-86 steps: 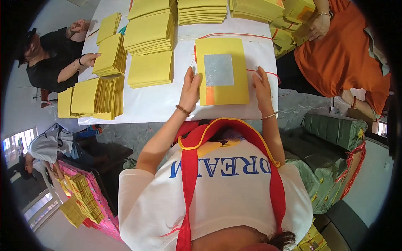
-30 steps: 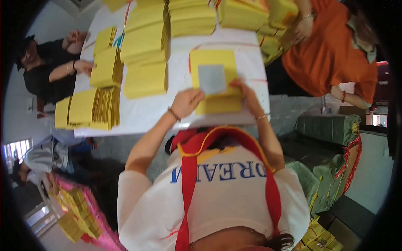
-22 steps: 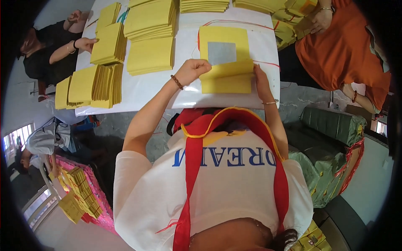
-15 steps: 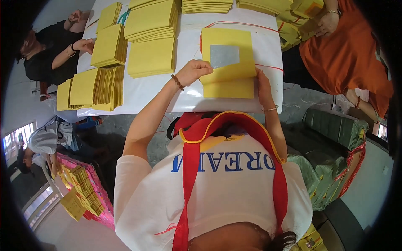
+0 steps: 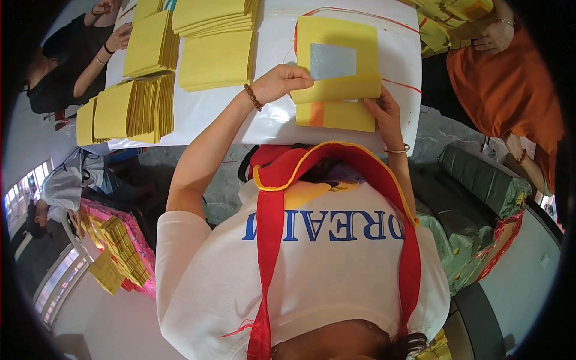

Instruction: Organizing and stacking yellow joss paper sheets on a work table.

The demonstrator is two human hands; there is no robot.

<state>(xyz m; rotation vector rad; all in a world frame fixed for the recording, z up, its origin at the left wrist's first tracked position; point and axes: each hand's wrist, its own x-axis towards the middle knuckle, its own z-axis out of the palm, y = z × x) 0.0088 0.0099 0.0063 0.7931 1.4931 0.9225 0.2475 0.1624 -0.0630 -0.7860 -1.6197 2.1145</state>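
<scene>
Yellow paper sheets (image 5: 366,45) lie at the near edge of the white table; the top one bears a silver-grey square (image 5: 333,61). My left hand (image 5: 282,83) pinches the left near edge of this top sheet between thumb and fingers. At its right near corner, my right hand (image 5: 386,114) has its thumb and fingers closed on the paper's edge. The sheet's near edge is raised, and under it shows another yellow sheet (image 5: 345,119) with an orange band (image 5: 317,114) on its left part. How many sheets my right fingers hold cannot be made out.
Stacks of yellow paper (image 5: 216,60) stand on the table (image 5: 273,129) to the left, with fanned bundles (image 5: 144,111) nearer. A red string (image 5: 366,13) runs behind the sheets. One person in black sits left, another in orange (image 5: 492,78) right. Green-wrapped bundles (image 5: 486,180) lie lower right.
The top sheet's near edge has been lifted, uncovering the orange band beneath. My right hand has come in over the right edge with its thumb on the paper. The view has shifted slightly.
</scene>
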